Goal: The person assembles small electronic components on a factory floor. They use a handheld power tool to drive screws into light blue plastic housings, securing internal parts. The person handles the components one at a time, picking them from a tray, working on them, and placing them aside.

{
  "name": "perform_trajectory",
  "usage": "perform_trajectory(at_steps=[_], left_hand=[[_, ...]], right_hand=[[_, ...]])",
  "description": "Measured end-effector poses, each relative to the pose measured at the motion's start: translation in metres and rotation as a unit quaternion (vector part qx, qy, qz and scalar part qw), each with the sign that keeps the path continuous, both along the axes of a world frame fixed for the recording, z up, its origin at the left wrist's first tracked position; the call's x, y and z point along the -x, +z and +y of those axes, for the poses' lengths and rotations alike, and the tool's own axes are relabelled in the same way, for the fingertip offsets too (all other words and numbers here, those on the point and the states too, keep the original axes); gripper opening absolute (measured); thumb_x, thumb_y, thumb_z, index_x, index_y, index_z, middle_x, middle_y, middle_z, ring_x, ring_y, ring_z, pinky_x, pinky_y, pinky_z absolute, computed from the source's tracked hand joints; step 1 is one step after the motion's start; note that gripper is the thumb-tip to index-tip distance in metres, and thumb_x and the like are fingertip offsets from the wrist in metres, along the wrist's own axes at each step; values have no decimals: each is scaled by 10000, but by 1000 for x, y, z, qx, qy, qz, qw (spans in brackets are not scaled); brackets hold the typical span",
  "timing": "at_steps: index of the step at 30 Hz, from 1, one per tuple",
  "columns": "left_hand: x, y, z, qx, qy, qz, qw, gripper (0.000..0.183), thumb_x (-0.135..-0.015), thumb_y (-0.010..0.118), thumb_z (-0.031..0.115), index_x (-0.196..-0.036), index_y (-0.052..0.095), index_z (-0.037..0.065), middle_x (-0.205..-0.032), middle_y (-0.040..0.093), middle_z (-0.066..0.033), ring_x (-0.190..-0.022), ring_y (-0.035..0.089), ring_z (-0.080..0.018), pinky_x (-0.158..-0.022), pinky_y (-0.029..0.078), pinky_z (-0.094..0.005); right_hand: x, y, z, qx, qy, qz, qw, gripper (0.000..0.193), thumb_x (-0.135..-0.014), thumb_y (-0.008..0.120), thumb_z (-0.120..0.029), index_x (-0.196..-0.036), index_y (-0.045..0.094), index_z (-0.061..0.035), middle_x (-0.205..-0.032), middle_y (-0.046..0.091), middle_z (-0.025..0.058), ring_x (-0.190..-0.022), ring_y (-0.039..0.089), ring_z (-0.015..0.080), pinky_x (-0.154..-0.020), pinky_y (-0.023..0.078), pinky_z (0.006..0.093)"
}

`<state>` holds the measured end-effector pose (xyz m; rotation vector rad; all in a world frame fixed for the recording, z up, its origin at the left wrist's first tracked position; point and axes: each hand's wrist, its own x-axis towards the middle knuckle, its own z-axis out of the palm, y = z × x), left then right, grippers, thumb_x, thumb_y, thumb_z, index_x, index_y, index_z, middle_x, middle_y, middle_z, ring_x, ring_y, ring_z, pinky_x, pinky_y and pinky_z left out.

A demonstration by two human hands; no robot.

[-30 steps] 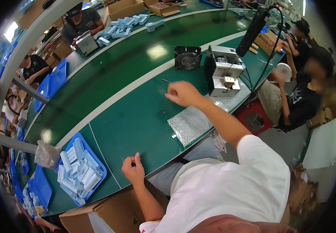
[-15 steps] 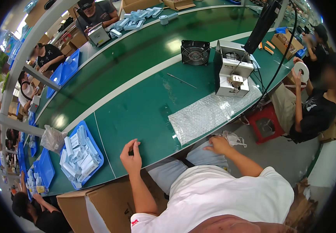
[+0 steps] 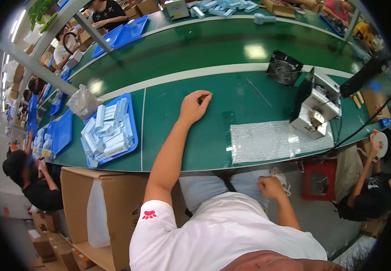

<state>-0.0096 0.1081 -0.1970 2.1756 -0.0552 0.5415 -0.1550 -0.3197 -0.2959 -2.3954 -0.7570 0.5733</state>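
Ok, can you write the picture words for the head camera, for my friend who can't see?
A person's left hand is over a green worktable, and the right hand is near their lap. On the table, a blue tray of pale blue pieces sits to the left; bubble wrap, a metal machine and a black fan are to the right.

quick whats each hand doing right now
Left hand: partly open, loosely curled, nothing visible in it.
Right hand: loosely curled; can't tell whether it holds anything.
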Motion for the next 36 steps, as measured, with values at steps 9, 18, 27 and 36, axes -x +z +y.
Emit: perform_trajectory(at_steps=[9,18,27,36], left_hand=[[8,1,3,-7,-19,-17,1000,133,-898,751,134,-1000,764,49,-931,733,-93,-820,705,-211,-757,563,-320],[10,7,1,72,-16,-8,997,139,-892,747,168,-939,761,38,-884,735,-100,-789,704,-227,-743,564,-338],[17,9,7,61,-9,-10,998,169,-920,748,175,-987,754,21,-908,744,-111,-814,717,-211,-768,570,-318],[15,11,-1,32,7,17,999,144,-947,722,142,-976,759,6,-906,753,-101,-812,706,-177,-774,557,-296]], right_hand=[[-45,-27,18,82,85,36,992,227,-872,688,-267,-755,618,-86,-724,666,165,-729,661,403,-671,507,510],[-43,-84,47,68,24,-13,997,477,-865,709,-356,-1256,643,-92,-1243,656,241,-1122,626,455,-970,498,527],[-37,-97,74,90,35,-81,992,638,-842,736,-376,-1394,583,-97,-1457,531,250,-1296,522,483,-1090,435,532],[-33,10,62,9,69,135,988,204,-902,721,-242,-995,758,-65,-1023,748,154,-870,715,336,-776,569,414]])
